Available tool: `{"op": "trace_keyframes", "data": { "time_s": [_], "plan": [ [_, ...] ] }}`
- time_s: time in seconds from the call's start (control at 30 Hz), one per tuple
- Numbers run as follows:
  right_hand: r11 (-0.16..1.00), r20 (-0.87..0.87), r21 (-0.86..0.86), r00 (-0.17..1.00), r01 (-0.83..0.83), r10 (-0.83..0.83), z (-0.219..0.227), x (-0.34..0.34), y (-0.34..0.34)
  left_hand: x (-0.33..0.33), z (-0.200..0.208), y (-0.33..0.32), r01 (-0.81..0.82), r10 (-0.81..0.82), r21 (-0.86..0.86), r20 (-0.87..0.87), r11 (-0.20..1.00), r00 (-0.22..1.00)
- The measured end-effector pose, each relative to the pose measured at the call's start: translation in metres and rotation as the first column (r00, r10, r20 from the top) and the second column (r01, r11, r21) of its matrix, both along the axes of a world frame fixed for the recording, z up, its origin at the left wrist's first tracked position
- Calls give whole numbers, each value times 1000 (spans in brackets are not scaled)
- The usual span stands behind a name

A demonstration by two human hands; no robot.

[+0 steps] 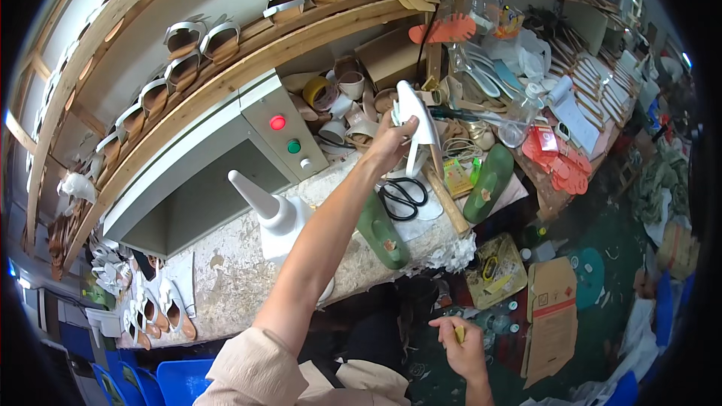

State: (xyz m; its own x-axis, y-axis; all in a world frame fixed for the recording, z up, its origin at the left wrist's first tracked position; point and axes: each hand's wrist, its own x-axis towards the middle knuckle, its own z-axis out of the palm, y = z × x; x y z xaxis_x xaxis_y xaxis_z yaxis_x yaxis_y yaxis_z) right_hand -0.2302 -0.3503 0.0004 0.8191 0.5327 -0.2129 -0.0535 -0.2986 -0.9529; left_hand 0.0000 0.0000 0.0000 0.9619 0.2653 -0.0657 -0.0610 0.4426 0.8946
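My left hand [392, 141], arm stretched over the workbench, grips a white sandal [423, 116] with a loose strap hanging from it. Low on the right, my right hand [462, 353] is closed, away from the bench. A small yellowish piece [459, 334] shows between its fingers; its kind is unclear. Beneath the raised sandal lie black-handled scissors [404, 198] and a wooden tool handle [447, 203], whose far end is partly hidden. Two green shoe lasts [489, 183] rest on the bench, one partly behind my left forearm. Left of that forearm stands a white bottle with a long spout [274, 214].
A grey machine [256, 124] with red and green buttons stands behind. White sandals [180, 68] line the wooden shelf [301, 41]. More white sandals [174, 308] sit at the bench's left end. Flattened cardboard [551, 323] and a tray [496, 271] lie lower right; a cluttered table extends far right.
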Motion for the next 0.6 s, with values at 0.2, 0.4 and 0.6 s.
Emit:
{"op": "trace_keyframes", "data": {
  "time_s": [0.2, 0.4, 0.6],
  "plan": [
    [1000, 54, 27, 999, 5, -6, 9, -1, 10, 39, -14, -12, -159, 164, -143, 22, 977, 986],
    [999, 25, -42, 1000, -8, 9, 9, 4, 6, 52, -47, 3, -283, 350, 404, -102, 870, 931],
    [1000, 41, -25, 999, -7, 8, 7, 8, 10, 49, -46, 10, -345, 475, 508, -149, 789, 867]
  ]
}}
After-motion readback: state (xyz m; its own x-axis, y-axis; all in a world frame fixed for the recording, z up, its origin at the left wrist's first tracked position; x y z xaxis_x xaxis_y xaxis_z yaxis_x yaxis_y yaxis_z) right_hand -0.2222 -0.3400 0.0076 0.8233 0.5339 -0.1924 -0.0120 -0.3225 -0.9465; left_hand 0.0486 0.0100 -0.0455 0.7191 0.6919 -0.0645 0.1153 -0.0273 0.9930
